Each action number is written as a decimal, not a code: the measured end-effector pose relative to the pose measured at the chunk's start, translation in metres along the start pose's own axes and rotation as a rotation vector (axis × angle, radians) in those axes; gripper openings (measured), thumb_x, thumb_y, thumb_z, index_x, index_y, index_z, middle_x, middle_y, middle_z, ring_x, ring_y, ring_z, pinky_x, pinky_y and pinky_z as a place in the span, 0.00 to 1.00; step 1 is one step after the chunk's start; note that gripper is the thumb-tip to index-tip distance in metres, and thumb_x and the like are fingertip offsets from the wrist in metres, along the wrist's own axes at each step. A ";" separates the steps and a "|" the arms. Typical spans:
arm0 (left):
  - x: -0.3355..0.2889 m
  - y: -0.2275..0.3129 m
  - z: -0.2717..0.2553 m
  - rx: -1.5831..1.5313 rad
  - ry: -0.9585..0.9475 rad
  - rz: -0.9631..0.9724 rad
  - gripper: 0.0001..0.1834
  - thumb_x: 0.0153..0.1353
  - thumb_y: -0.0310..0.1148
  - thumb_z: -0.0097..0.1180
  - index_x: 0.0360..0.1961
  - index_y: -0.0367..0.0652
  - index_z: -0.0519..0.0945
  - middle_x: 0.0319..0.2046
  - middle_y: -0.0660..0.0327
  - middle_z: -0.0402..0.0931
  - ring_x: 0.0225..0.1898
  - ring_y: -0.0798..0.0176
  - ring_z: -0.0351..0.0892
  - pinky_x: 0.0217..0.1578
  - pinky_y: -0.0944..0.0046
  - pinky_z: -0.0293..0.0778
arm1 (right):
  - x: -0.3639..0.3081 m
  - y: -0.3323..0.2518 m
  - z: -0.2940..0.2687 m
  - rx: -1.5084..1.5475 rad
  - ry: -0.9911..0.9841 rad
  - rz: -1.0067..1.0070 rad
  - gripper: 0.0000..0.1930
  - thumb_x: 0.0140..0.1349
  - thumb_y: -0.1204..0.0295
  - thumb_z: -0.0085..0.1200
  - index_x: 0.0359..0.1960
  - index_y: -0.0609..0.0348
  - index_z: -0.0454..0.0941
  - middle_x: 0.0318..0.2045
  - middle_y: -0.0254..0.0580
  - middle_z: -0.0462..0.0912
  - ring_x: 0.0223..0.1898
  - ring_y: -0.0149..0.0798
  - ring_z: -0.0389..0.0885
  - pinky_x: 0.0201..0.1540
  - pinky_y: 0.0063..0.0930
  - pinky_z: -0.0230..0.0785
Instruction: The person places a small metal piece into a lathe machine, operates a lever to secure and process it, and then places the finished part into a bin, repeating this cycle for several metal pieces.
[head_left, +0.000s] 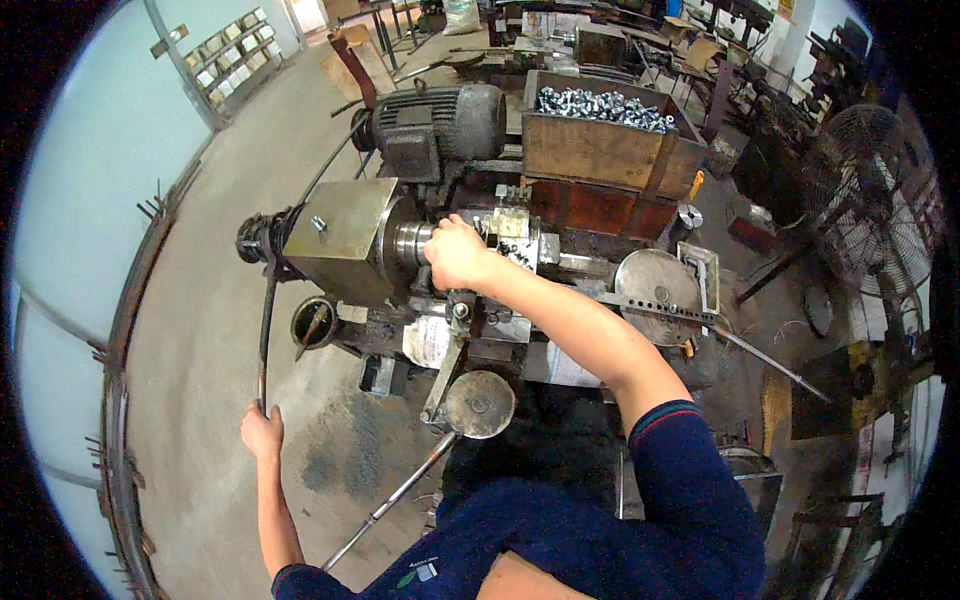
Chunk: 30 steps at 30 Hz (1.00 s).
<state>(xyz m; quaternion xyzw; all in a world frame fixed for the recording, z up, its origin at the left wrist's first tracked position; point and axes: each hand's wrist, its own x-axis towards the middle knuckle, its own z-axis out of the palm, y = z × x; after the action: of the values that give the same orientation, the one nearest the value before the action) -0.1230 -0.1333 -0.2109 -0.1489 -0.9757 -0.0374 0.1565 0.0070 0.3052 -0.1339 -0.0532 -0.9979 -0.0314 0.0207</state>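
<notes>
Left hand (pixel 262 432) grips lever (pixel 266 330); right hand (pixel 455 252) on chuck (pixel 410 242).

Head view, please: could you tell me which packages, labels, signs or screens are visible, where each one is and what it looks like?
Wall panel: upper left on the pale wall, a grid of small cream cards.
Sack: top centre on the floor, bulging, whitish.
Wooden crate: behind the machine, brown, filled with shiny metal parts.
Shirt patch: bottom centre on the navy shirt, small, green and white.
No screens show.

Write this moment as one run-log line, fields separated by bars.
left hand: grips long lever | right hand: on lathe chuck | motor behind
</notes>
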 end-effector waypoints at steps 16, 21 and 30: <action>0.030 -0.015 0.012 -1.221 -0.644 -0.149 0.15 0.55 0.28 0.52 0.39 0.26 0.70 0.21 0.52 0.74 0.22 0.58 0.77 0.26 0.60 0.78 | -0.061 0.102 -0.086 0.006 0.729 0.398 0.29 0.35 0.70 0.57 0.47 0.58 0.72 0.54 0.61 0.62 0.55 0.57 0.60 0.57 0.43 0.58; 0.033 -0.015 0.018 -1.245 -0.617 -0.154 0.16 0.55 0.31 0.53 0.40 0.28 0.71 0.22 0.54 0.74 0.23 0.60 0.76 0.28 0.61 0.77 | -0.127 0.080 -0.045 0.376 0.618 0.152 0.25 0.34 0.72 0.55 0.42 0.58 0.75 0.55 0.57 0.63 0.53 0.53 0.66 0.54 0.39 0.61; 0.014 0.024 -0.006 -1.241 -0.739 -0.240 0.19 0.57 0.39 0.51 0.45 0.36 0.73 0.29 0.53 0.75 0.31 0.58 0.75 0.38 0.59 0.73 | -0.466 0.106 0.068 0.543 0.606 1.068 0.19 0.38 0.72 0.50 0.34 0.67 0.78 0.45 0.50 0.77 0.41 0.44 0.77 0.44 0.30 0.68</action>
<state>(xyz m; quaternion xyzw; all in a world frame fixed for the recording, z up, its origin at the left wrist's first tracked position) -0.1265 -0.1078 -0.2001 -0.1053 -0.7736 -0.5474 -0.3014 0.4793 0.3661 -0.2158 -0.5214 -0.7571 0.2218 0.3252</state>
